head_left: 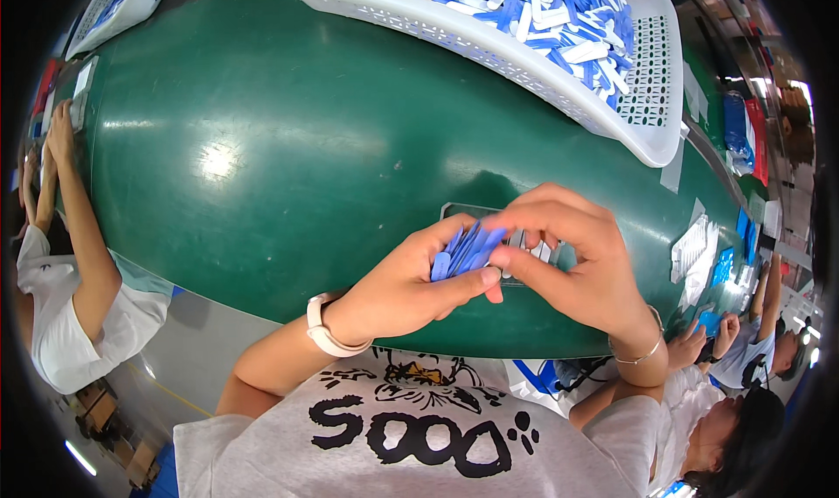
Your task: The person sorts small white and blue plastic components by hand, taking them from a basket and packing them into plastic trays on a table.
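My left hand is closed around a bunch of flat blue strips with rounded ends, fanned out above the palm. My right hand meets the bunch from the right, its thumb and forefinger pinched at the end of a blue strip. Beneath both hands, a clear shallow tray lies on the green tabletop; several pale strips show inside it between the right fingers. The hands cover much of that tray.
Across the far side stands a white perforated basket heaped with blue and white strips. Another white basket is at the far left. White packets lie at the right. Co-workers sit on both sides, one with an arm on the left.
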The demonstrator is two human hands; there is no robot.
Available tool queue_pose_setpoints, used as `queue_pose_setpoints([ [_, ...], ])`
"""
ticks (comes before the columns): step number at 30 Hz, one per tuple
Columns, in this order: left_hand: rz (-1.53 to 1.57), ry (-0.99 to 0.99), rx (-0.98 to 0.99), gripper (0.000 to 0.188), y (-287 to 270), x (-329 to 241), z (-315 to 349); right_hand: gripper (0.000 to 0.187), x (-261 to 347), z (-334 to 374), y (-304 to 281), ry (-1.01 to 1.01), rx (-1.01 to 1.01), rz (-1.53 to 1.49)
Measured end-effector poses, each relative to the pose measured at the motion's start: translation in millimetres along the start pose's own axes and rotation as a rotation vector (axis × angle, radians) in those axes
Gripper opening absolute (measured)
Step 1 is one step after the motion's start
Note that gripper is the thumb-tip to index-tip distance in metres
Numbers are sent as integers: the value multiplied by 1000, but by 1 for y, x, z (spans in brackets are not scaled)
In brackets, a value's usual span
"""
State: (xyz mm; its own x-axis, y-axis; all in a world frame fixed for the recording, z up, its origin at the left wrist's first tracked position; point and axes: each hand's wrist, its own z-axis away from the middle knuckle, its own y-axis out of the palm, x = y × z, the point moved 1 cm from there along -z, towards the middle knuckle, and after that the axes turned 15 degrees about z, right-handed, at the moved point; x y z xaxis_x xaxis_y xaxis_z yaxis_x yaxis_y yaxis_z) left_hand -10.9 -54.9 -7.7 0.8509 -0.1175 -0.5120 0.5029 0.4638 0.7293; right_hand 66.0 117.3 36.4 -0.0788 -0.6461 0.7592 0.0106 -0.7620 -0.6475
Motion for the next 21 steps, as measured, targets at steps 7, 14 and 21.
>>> queue_pose_setpoints([
  [7, 47, 44, 29, 28, -4, 0, 3, 11, -8, 17, -7, 110, -130, -319],
  [14, 344, -18, 31, 34, -5, -1, 3, 10, -4, 17, -7, 338, -161, -415],
  [21, 181, 52, -29, 33, -2, -3, 4, 8, -17, 11, 4, 319, -158, -78],
])
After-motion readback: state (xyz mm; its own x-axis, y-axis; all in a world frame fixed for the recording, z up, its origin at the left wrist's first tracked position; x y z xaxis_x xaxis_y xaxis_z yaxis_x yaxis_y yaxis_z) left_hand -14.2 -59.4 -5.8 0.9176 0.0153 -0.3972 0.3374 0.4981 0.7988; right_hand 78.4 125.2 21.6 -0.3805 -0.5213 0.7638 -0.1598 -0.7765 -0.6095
